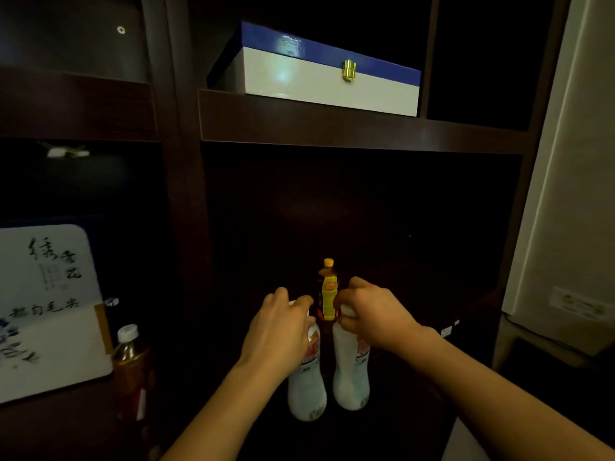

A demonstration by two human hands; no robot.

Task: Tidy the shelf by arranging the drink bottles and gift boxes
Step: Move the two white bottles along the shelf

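Observation:
Two white drink bottles stand side by side in the dark lower compartment of the shelf. My left hand (283,322) grips the top of the left white bottle (307,390). My right hand (374,312) grips the top of the right white bottle (351,377). Their caps are hidden under my fingers. Behind them, between my hands, a brown tea bottle (328,294) with a yellow cap and yellow label stands upright. On the shelf above rests a white gift box (329,86) with a blue lid and a gold clasp.
In the left compartment a white gift box (50,311) with black calligraphy leans back, and a brown bottle (131,371) with a white cap stands in front of it. A dark wooden upright (186,227) divides the compartments. A pale appliance (572,194) stands at the right.

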